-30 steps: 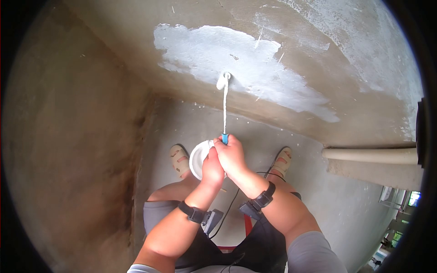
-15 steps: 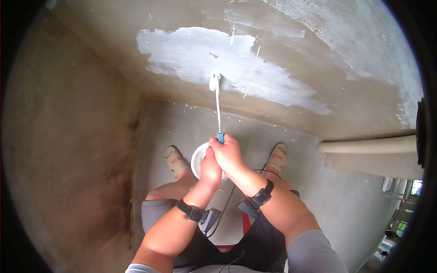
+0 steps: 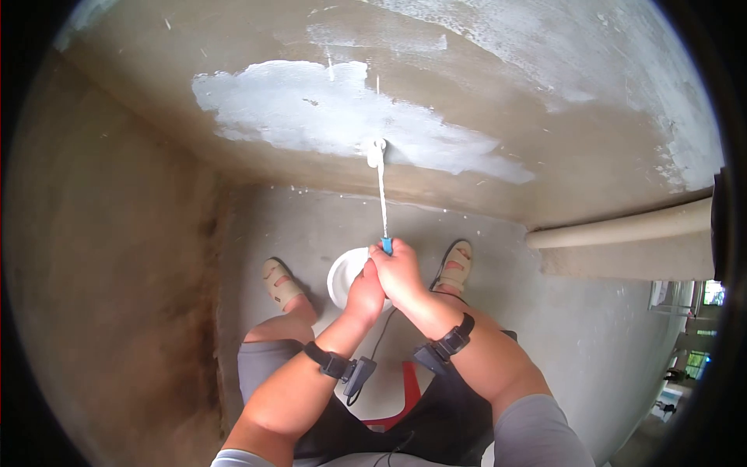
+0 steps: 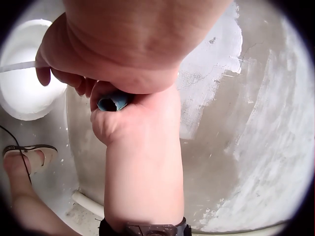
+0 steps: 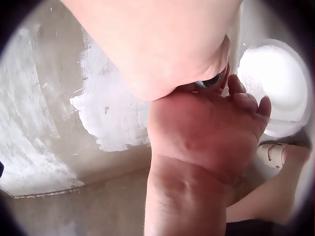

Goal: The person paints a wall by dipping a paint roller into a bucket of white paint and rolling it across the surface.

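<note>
A paint roller (image 3: 376, 154) with a white-coated rod rests against the wall low on a white painted patch (image 3: 288, 105). My right hand (image 3: 400, 272) grips its blue handle (image 3: 387, 246), whose hollow butt shows in the left wrist view. Tucked against that hand, my left hand (image 3: 366, 294) holds the handle strip (image 4: 19, 66) of a white bucket (image 3: 339, 280). The bucket hangs below both hands. In the right wrist view, the left hand's fingers (image 5: 246, 101) curl in beside the strip; part of their grip is hidden.
Bare brown wall (image 3: 117, 233) closes off the left side. My sandalled feet (image 3: 280, 282) stand apart on the grey floor. A red-framed seat (image 3: 405, 397) shows between the legs, with a black cable (image 3: 380, 338) hanging near. A pale pipe (image 3: 622, 228) runs along the wall at right.
The roller has moved rightward and slightly down along the wall. Both hands and the bucket have shifted right with it, relative to the feet. The head view has turned a little right.
</note>
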